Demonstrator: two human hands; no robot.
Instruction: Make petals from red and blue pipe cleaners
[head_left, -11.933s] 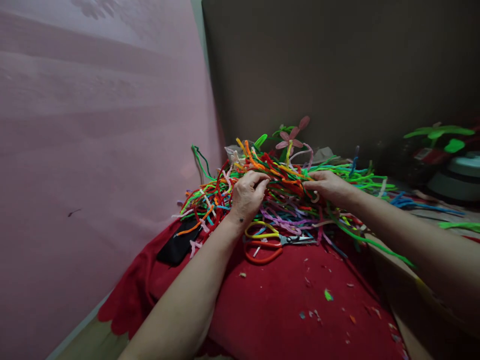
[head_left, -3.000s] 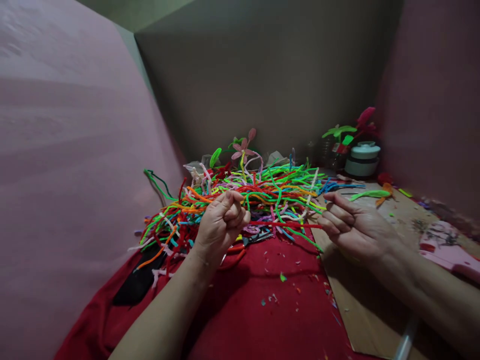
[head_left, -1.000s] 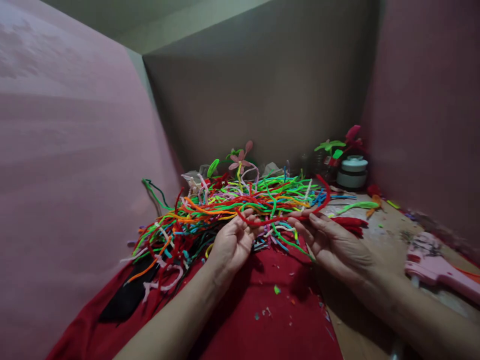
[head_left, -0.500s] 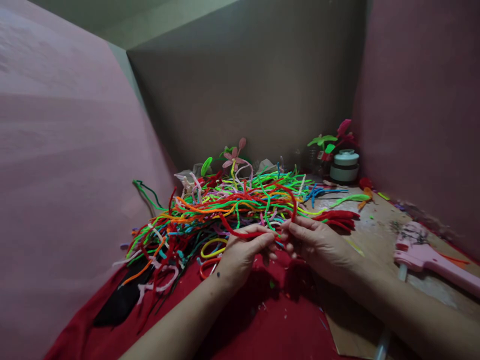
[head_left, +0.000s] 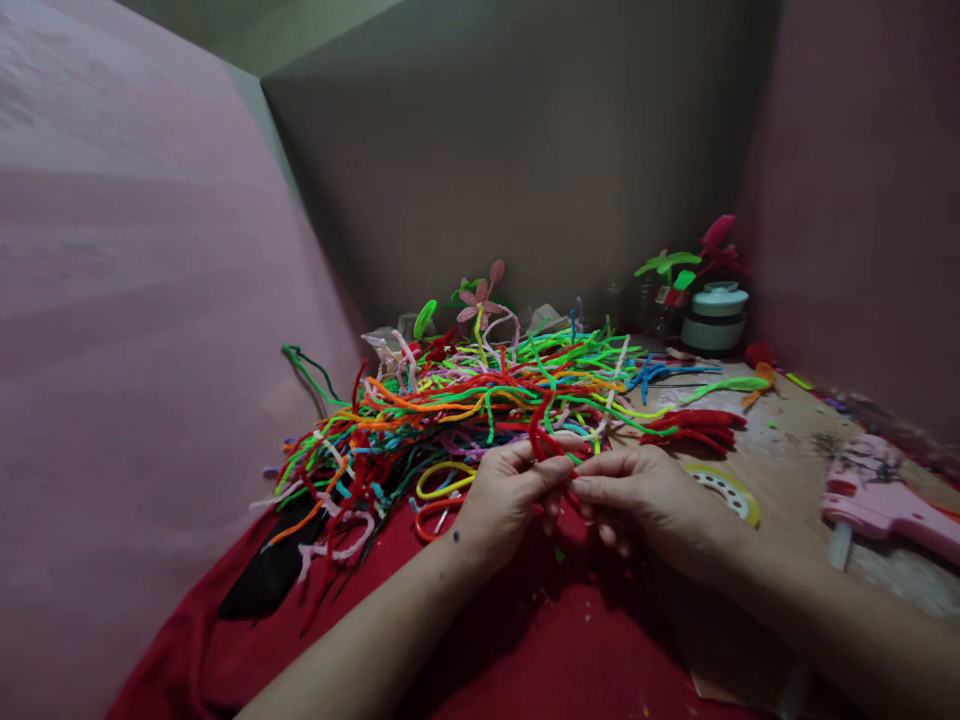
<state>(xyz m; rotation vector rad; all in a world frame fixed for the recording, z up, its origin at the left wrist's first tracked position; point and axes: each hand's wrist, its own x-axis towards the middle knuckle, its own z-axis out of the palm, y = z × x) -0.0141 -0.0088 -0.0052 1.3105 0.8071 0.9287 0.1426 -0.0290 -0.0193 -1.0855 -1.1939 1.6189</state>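
A red pipe cleaner is bent into a small loop that stands up between my two hands. My left hand pinches one side of it with thumb and fingers closed. My right hand meets it fingertip to fingertip and pinches the other side. Both hands hover just in front of a big tangled heap of pipe cleaners in several colours, lying on a red cloth.
Scissors with yellow and orange handles lie under the heap's near edge. Folded red pieces and a pink glue gun rest on the cardboard at right. A white-lidded jar and pipe-cleaner flowers stand at the back. Pink walls close both sides.
The long red pipe cleaner, stretched between my hands three seconds ago, has been folded into a tight loop. My hands have come together until the fingertips meet.
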